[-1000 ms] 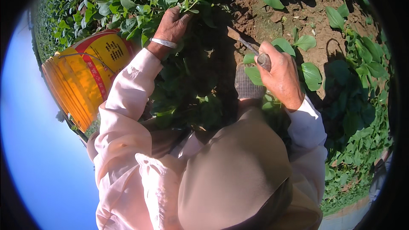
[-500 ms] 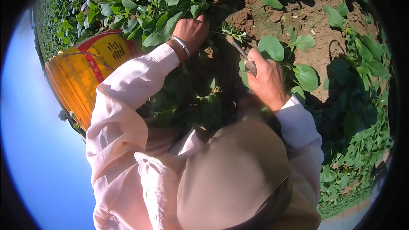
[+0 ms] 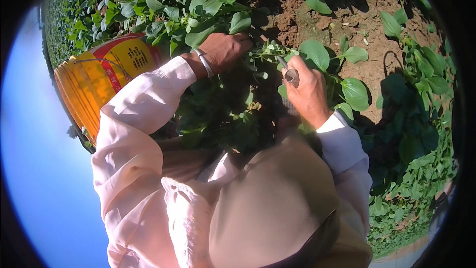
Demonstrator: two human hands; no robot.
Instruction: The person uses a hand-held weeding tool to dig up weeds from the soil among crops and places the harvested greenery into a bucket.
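Observation:
My right hand (image 3: 308, 89) is closed round the handle of a small hand tool (image 3: 291, 77). The round butt of its handle faces me, and its thin shaft runs up and left behind a small-leaved sprig (image 3: 270, 50). My left hand (image 3: 223, 52), with a silvery bangle (image 3: 204, 63) on its wrist, is closed at the left end of that sprig. Its fingertips are partly in shadow. Broad-leaved green plants (image 3: 315, 54) grow close beside my right hand, and a leafy clump (image 3: 198, 5) rises just beyond my left hand.
A yellow-orange bucket (image 3: 84, 89) with a red band and wire handle lies tipped at the left among the leaves. Dry, cloddy brown soil (image 3: 297, 27) lies beyond my hands. Shaded low plants (image 3: 218, 114) stand between my forearms.
My left hand has come a little nearer to me, and the sprig has shifted nearer with it. The sprig now covers more of the tool's shaft. My right hand has barely moved.

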